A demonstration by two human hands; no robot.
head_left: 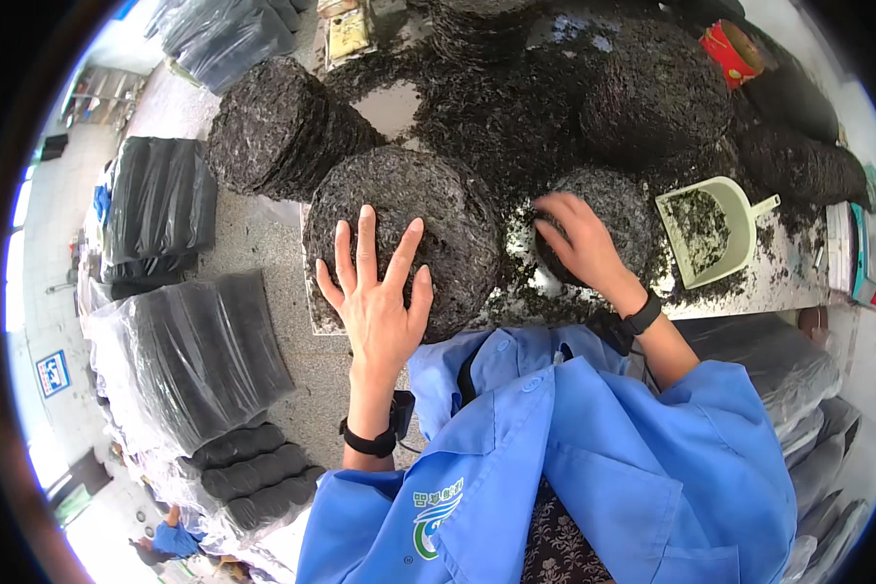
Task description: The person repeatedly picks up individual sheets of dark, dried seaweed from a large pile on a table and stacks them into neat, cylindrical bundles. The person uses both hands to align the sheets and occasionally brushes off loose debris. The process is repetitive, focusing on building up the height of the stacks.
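My left hand [375, 307] lies flat, fingers spread, on a large round cake of dark dried seaweed [457, 224] near the table's left front edge. My right hand [586, 241] is over the left part of another round seaweed cake [621, 206]. Its fingers point left, a little bent, with a gap between them and the thumb, and nothing shows in them. Loose seaweed flakes [521, 255] lie between the two cakes. A pale green dustpan [745, 238] holding flakes sits right of my right hand.
Stacks of round seaweed cakes [273, 127] stand at the back left, with another stack [657, 97] at the back right. A loose seaweed heap [496, 117] lies between. Plastic-wrapped dark bundles [200, 341] stand left of the table. Another person [173, 538] is at far lower left.
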